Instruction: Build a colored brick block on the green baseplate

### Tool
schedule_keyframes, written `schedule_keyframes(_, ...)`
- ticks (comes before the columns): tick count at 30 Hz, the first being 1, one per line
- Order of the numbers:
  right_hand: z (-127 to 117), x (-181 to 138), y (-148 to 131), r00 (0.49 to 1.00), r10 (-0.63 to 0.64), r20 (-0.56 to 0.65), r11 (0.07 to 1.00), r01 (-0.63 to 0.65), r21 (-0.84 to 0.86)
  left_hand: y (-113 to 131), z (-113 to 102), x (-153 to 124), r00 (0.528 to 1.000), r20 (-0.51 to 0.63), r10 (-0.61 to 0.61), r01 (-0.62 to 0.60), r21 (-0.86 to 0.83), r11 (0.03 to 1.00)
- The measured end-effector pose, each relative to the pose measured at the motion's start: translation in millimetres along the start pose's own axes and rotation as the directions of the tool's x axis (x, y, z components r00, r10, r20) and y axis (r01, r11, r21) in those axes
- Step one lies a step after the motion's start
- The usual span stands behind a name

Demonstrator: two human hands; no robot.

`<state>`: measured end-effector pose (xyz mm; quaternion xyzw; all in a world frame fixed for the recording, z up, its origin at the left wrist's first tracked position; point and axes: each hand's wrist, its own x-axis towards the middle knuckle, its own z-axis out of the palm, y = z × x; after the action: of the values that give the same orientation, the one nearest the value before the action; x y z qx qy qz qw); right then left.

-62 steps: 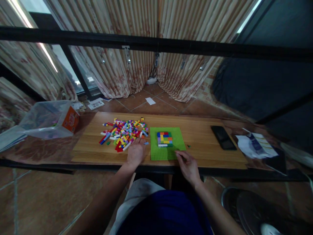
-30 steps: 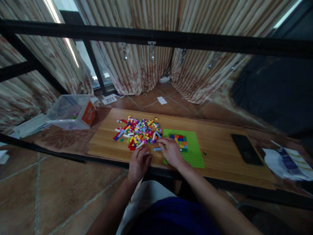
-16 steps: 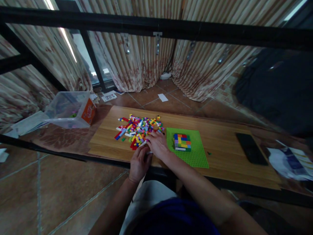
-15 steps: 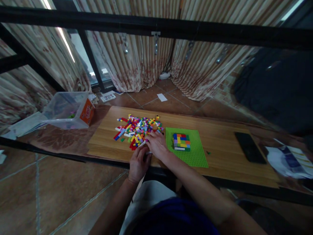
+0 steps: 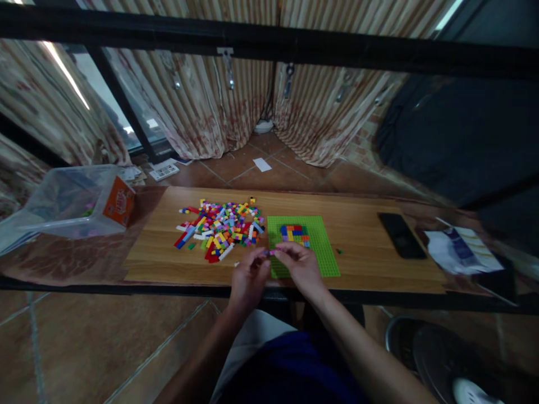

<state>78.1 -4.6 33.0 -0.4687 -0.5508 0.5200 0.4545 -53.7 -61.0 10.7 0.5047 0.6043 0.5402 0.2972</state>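
Note:
My left hand (image 5: pixel 249 279) and my right hand (image 5: pixel 300 268) meet fingertip to fingertip over the left front part of the green baseplate (image 5: pixel 323 247). A small pinkish-purple brick (image 5: pixel 272 252) is pinched in my right fingertips. My left fingers close on a small dark bluish brick (image 5: pixel 266 253), right beside the purple one; whether the two touch is hard to tell. Behind my right hand, a block of multicoloured bricks (image 5: pixel 293 232) sits on the baseplate, its near side partly covered by that hand. To the left lies a heap of loose toy bricks (image 5: pixel 227 221).
On the wooden board (image 5: pixel 155 247), a black phone (image 5: pixel 402 235) lies to the right, near a tiny green brick (image 5: pixel 339 251). A clear plastic bin (image 5: pixel 76 202) stands at the left. Plastic packaging (image 5: pixel 461 249) lies at the far right. A dark bar (image 5: pixel 252 33) crosses overhead.
Both hands have moved from the near edge of the brick heap to the right, over the baseplate's edge. The small purple brick now shows between the fingertips. The view has shifted right.

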Motion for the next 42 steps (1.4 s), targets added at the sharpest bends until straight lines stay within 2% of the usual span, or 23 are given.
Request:
schedule_keyframes(3,-9,-14,4,0.999,0.028,-0.042,0.999,-0.026,0.034,7,19,0,0.991,0.087,-0.103,0.118,-0.198,0.973)
schedule_keyframes(7,-23,-30,0,1.000,0.003,0.010,0.993,-0.002,-0.119,14,25,-3,0.975,0.157,-0.160,0.193,-0.232,0.953)
schedule_keyframes(11,-38,-35,-13,0.985,-0.083,0.151,0.922,0.133,-0.362,16,26,-4,0.976,0.162,-0.147,0.177,-0.189,0.966)
schedule_keyframes(13,-43,-34,-19,0.980,-0.099,0.172,0.894,0.163,-0.418,15,28,-4,0.979,0.172,-0.113,0.143,-0.175,0.974)
schedule_keyframes(17,-46,-27,-21,0.991,-0.029,0.131,0.897,0.083,-0.435,13,33,-2,0.981,0.180,-0.067,0.098,-0.169,0.981)
schedule_keyframes(22,-47,-16,-13,0.982,0.044,0.182,0.875,0.050,-0.482,5,39,2,0.979,0.186,-0.086,0.122,-0.195,0.973)
schedule_keyframes(25,-48,-1,-10,0.987,0.065,0.146,0.866,0.017,-0.499,-2,44,7,0.983,0.161,-0.090,0.124,-0.215,0.969)
schedule_keyframes(27,-47,12,-10,0.994,0.060,0.086,0.839,-0.004,-0.544,-7,45,11,0.989,0.117,-0.094,0.114,-0.179,0.977)
schedule_keyframes(30,-45,32,-12,0.998,0.054,0.029,0.759,-0.022,-0.651,-12,45,16,0.995,0.082,-0.057,0.057,-0.004,0.998)
schedule_keyframes(35,-37,47,-14,0.995,0.090,0.034,0.596,-0.026,-0.802,-11,47,19,0.991,0.131,0.011,-0.046,0.269,0.962)
schedule_keyframes(42,-29,48,-18,0.990,0.124,0.064,0.456,0.000,-0.890,-4,51,21,0.977,0.214,-0.019,-0.064,0.376,0.924)
